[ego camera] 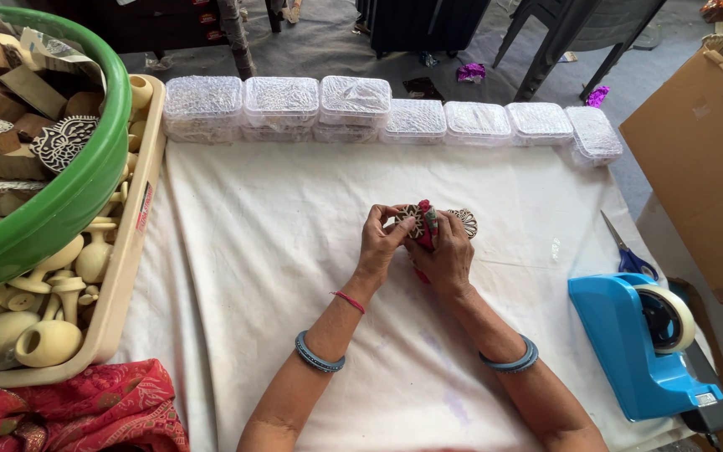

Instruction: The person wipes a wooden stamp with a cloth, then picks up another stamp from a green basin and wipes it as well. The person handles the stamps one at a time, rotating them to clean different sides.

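Note:
Over the middle of the white cloth [278, 251], my left hand [380, 243] and my right hand [447, 255] meet. Between them they hold a carved wooden block [407, 219] and a piece of red patterned fabric [427, 224] pressed against it. My left fingers pinch the block's left side. My right hand grips the fabric from the right. A second carved wooden block [464, 222] shows just behind my right hand; whether it rests on the cloth or in my fingers is unclear.
A row of clear plastic boxes [353, 109] lines the cloth's far edge. On the left are a green tub [85, 180] of carved blocks and a beige tray [127, 276] of wooden handles. Right: blue tape dispenser [638, 343], scissors [625, 251], cardboard box [700, 142]. Red fabric [85, 414] lies bottom left.

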